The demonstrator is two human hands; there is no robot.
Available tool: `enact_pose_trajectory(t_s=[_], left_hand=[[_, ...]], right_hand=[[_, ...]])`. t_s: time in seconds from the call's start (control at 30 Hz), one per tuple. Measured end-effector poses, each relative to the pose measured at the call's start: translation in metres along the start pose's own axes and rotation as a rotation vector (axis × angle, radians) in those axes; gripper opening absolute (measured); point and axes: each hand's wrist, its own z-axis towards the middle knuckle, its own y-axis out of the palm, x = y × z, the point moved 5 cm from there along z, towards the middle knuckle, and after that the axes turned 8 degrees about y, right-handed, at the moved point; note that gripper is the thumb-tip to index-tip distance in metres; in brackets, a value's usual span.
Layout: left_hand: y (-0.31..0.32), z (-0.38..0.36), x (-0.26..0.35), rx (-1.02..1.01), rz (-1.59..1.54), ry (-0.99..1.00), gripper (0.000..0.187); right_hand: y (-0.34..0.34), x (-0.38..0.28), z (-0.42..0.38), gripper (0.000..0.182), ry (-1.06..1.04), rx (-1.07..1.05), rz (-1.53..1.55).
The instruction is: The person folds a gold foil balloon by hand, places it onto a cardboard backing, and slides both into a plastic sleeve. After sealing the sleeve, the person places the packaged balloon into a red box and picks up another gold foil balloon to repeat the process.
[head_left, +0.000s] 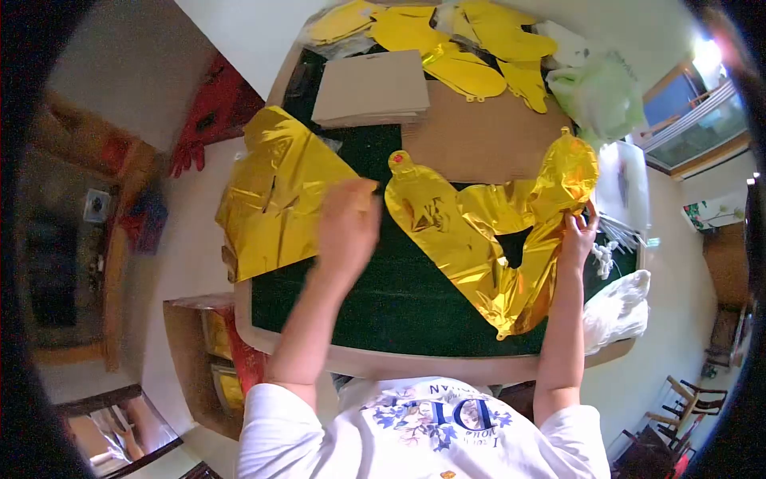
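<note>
A shiny gold foil balloon (431, 219), flat and creased, lies on the dark green tabletop with a small gap in its middle. My right hand (578, 239) pinches its right edge, where the foil rises and bends. On the left, another piece of gold foil (279, 199), wide and wrinkled, overhangs the table edge. My left hand (349, 227) is blurred by motion at the right side of that piece, so its fingers cannot be made out, nor whether it touches the foil.
Flat yellow foil balloons (411, 30) lie at the back beside stacked cardboard sheets (371, 88). A brown cardboard (479, 136) is in the middle. On the right are a greenish plastic bag (594, 92), white sticks (618, 235) and a white bag (618, 311). A box (199, 343) stands lower left.
</note>
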Motion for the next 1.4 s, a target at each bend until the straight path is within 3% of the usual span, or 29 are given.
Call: enact_pose_trajectory(t_s=[0.07,0.1,0.13,0.2,0.43,0.57,0.77,0.87,0.9,1.0,1.03,1.4], left_hand=[[0.060,-0.013,0.042,-0.377,-0.150,0.069,0.043],[0.084,-0.033,0.059,-0.362,-0.037,0.336,0.054],[0.094,-0.049,0.069,-0.471,0.019,0.374,0.066],[0.103,-0.064,0.059,-0.571,0.139,0.378,0.068],[0.088,-0.070,0.036,-0.613,0.207,0.367,0.059],[0.095,-0.053,0.030,-0.632,0.219,0.313,0.061],[0.110,-0.022,0.020,-0.552,0.204,0.254,0.061],[0.119,-0.013,0.012,-0.536,0.197,0.273,0.061],[0.119,-0.011,0.011,-0.535,0.202,0.287,0.061],[0.118,-0.006,0.019,-0.485,0.200,0.306,0.061],[0.117,-0.005,0.022,-0.458,0.198,0.305,0.061],[0.122,0.007,0.000,-0.461,0.214,0.215,0.059]], right_hand=[[-0.005,0.012,0.009,0.053,-0.039,-0.034,0.021],[-0.005,0.009,0.004,0.053,0.004,-0.089,-0.010],[-0.001,0.001,-0.010,0.053,0.051,-0.142,-0.042],[0.005,-0.010,-0.033,0.052,0.056,-0.177,-0.035],[0.008,-0.041,-0.082,0.045,-0.543,-0.080,0.018],[0.015,-0.038,-0.058,0.045,-0.487,-0.014,-0.080],[0.000,0.008,-0.009,0.051,-0.170,-0.017,-0.244],[0.015,-0.042,-0.043,0.052,-0.714,0.243,-0.823],[0.014,-0.039,-0.038,0.050,-0.628,0.105,-0.731],[0.027,-0.032,-0.034,0.048,-0.796,-0.050,-0.977],[0.028,-0.021,-0.029,0.047,-0.746,-0.085,-1.078],[0.038,-0.013,-0.033,0.044,-0.680,-0.119,-1.092]])
